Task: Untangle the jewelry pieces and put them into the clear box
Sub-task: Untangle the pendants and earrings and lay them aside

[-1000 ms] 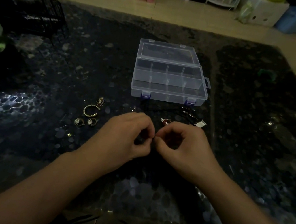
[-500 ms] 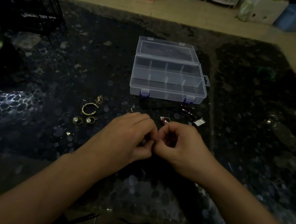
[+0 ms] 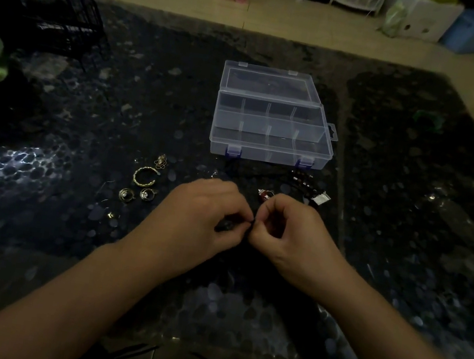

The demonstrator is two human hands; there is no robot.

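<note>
A dark, pebble-patterned tabletop (image 3: 405, 235) fills most of the view, dimly lit, with pale floor beyond its far edge. At its far left corner stands a black wire rack (image 3: 56, 20). Near the middle lies the clear box (image 3: 271, 129), its lid folded back flat behind it and its divided compartments open to view, two blue latches on the near wall. In front of the box, close to the near edge of the view, the left hand (image 3: 202, 217) and the right hand (image 3: 289, 233) meet fingertip to fingertip, both with fingers curled in a narrow grip that pinches a thin dark cord (image 3: 224, 226) between them; what exactly is caught in each grip is too dark to tell. To the left of the hands lie the gold pieces, well apart from the box: an open gold bangle ring (image 3: 144, 176), two small round earrings (image 3: 136, 194) just beside each other, and a little gold tangle (image 3: 161, 161) farther back. Just beyond the right hand sits a small red pendant (image 3: 264, 195), and to its right a string of dark beads (image 3: 301, 180) ends near a small silver tag (image 3: 321, 198).
</note>
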